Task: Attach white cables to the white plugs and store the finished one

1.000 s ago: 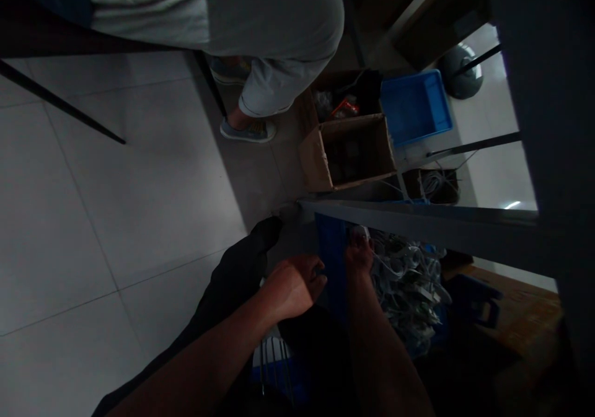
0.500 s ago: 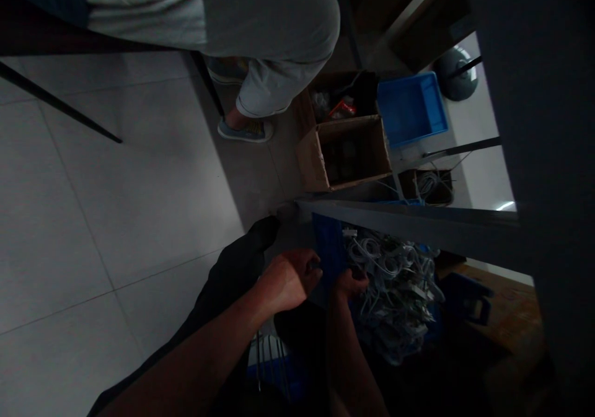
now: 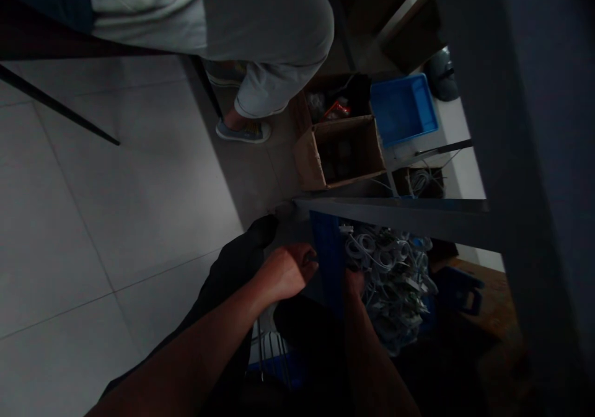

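Observation:
A blue bin full of coiled white cables sits in the dark under a table edge. My left hand grips the bin's near left wall, fingers curled over its rim. My right hand is at the inner side of the same wall, next to the cables; it is too dark to tell whether it holds anything. Both forearms reach in from the bottom of the view.
Another person in grey trousers stands at the top, one shoe on the tiled floor. Beyond the table lie an open cardboard box, a blue tray and a box of cables. A white wire rack sits below my hands.
My right hand drew back from deep among the cables toward the bin's near wall. The bin and the view shifted slightly left. My left hand stayed on the rim.

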The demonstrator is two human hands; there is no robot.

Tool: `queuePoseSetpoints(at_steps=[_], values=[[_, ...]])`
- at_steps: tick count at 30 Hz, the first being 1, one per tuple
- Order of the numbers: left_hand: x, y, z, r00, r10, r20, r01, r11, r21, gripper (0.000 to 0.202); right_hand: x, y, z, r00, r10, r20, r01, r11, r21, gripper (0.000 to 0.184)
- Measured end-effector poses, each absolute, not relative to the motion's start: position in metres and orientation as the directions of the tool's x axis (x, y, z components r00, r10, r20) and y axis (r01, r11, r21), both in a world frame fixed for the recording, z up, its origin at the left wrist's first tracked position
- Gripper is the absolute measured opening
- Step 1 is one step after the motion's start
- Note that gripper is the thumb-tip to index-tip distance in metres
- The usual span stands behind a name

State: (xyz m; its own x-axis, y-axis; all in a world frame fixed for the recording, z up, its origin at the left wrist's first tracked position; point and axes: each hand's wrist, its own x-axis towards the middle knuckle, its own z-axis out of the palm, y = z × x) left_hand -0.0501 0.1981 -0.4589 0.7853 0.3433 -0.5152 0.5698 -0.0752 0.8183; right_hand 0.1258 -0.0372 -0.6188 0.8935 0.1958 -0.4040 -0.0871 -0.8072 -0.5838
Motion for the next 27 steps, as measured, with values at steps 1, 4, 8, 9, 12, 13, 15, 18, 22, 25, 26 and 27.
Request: queuePoseSetpoints(at_steps=[1,4,8,9,12,13,15,18,22,25,26,27], values=[[-0.050,0.198,-0.458,0.787,0.348,-0.510,0.566,-0.076,0.821,0.022,0.124,-0.032,-0.618,0.910,0.196,-0.365,-0.058,-0.812,-0.581,0.024],[-0.051,0.198,-0.460,0.784,0.364,-0.503,0.562,-0.072,0.824,0.023,0.126,-0.008,-0.624,0.943,0.218,-0.250,0.044,-0.830,-0.555,0.032],[-0.055,0.198,-0.464,0.777,0.368,-0.511,0.570,-0.064,0.819,0.022,0.155,0.025,-0.642,0.903,0.348,-0.252,0.169,-0.828,-0.535,0.042],[-0.056,0.198,-0.465,0.776,0.371,-0.509,0.568,-0.061,0.821,0.022,0.164,0.031,-0.645,0.887,0.374,-0.272,0.187,-0.828,-0.528,0.043],[-0.058,0.199,-0.467,0.782,0.375,-0.498,0.556,-0.058,0.829,0.022,0.179,0.042,-0.647,0.848,0.420,-0.323,0.224,-0.837,-0.500,0.042],[-0.059,0.199,-0.468,0.781,0.374,-0.500,0.558,-0.060,0.828,0.022,0.178,0.043,-0.644,0.839,0.434,-0.330,0.239,-0.837,-0.493,0.042],[-0.059,0.202,-0.467,0.779,0.373,-0.504,0.564,-0.064,0.823,0.022,0.165,0.044,-0.633,0.825,0.464,-0.323,0.276,-0.830,-0.485,0.043],[-0.059,0.208,-0.466,0.779,0.378,-0.501,0.557,-0.049,0.829,0.021,0.120,0.044,-0.608,0.806,0.511,-0.298,0.330,-0.807,-0.490,0.053],[-0.062,0.216,-0.464,0.774,0.394,-0.497,0.546,-0.017,0.837,0.021,0.042,0.041,-0.561,0.691,0.618,-0.375,0.369,-0.748,-0.552,0.043],[-0.069,0.220,-0.465,0.757,0.414,-0.506,0.554,0.003,0.832,0.021,-0.010,0.038,-0.514,0.515,0.717,-0.470,0.382,-0.682,-0.623,0.029],[-0.071,0.221,-0.466,0.749,0.421,-0.512,0.560,0.011,0.828,0.021,-0.025,0.037,-0.496,0.466,0.741,-0.484,0.384,-0.662,-0.643,0.029],[-0.074,0.221,-0.467,0.739,0.429,-0.519,0.566,0.022,0.824,0.021,-0.038,0.037,-0.477,0.429,0.758,-0.491,0.386,-0.645,-0.659,0.030]])
